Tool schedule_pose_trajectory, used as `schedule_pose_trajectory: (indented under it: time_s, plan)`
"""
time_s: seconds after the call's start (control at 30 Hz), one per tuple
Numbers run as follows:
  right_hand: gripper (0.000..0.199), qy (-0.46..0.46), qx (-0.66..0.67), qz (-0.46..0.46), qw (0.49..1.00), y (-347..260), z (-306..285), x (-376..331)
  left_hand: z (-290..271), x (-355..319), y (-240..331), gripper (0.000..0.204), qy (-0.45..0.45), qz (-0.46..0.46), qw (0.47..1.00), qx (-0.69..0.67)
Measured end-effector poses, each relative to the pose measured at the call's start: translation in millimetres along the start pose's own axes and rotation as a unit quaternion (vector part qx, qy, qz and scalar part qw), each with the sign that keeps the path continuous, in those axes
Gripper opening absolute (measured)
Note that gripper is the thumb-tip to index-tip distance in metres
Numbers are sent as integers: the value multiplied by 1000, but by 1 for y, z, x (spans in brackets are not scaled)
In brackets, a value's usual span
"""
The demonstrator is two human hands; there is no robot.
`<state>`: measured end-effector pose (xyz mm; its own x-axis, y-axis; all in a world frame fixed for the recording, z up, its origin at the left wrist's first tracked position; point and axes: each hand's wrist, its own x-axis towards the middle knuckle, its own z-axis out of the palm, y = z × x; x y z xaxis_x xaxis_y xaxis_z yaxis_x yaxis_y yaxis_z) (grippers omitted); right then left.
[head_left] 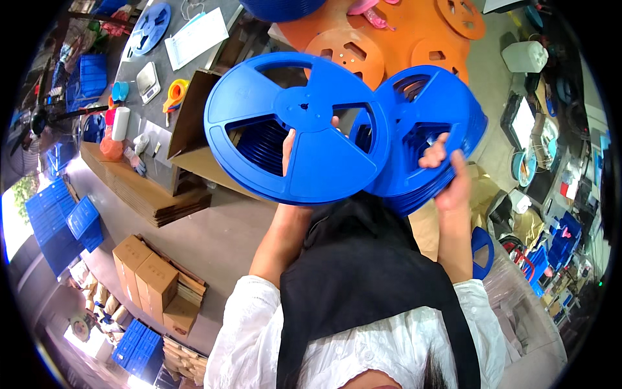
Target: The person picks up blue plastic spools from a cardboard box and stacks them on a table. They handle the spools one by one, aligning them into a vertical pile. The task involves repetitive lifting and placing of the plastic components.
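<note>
In front of me a large blue plastic reel flange [334,159], round with three wide cut-out windows, is tilted toward me. My left hand [288,150] grips it from its lower side, with the thumb and a fingertip showing through the windows; the palm is hidden behind the disc. Ridged blue rims show through its left window, but whether they belong to the same stack I cannot tell. Overlapping its right edge is a stack of similar blue flanges [463,107]. My right hand [448,170] is closed around that stack's near right part, fingers bent over the window edge.
A cardboard box [194,123] stands open behind the left flange. Orange flanges [353,48] lie at the back. To the left, a grey table [162,120] bears a scale [148,82] and tape dispenser [175,94]. Stacked cartons [146,272] stand on the floor, lower left.
</note>
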<state>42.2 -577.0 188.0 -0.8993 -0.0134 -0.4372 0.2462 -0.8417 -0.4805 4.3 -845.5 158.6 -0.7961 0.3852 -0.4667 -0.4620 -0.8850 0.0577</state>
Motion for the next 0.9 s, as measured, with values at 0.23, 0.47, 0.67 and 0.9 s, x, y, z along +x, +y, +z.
schedule_pose_trajectory:
  time_s: [0.23,0.47,0.67,0.9]
  plan:
    - [49,33,-298,47,953,65,40,-38,-2,2,-19,57,51,114,982,141]
    - [50,32,-277,25,960,67,38,-35,6,0,-24,56,94,205,954,200]
    - [46,35,-290,22,956,71,45,-33,10,-9,-22,49,81,191,972,110]
    - [44,61,-268,12,961,72,50,-27,14,-7,-30,48,195,248,934,168]
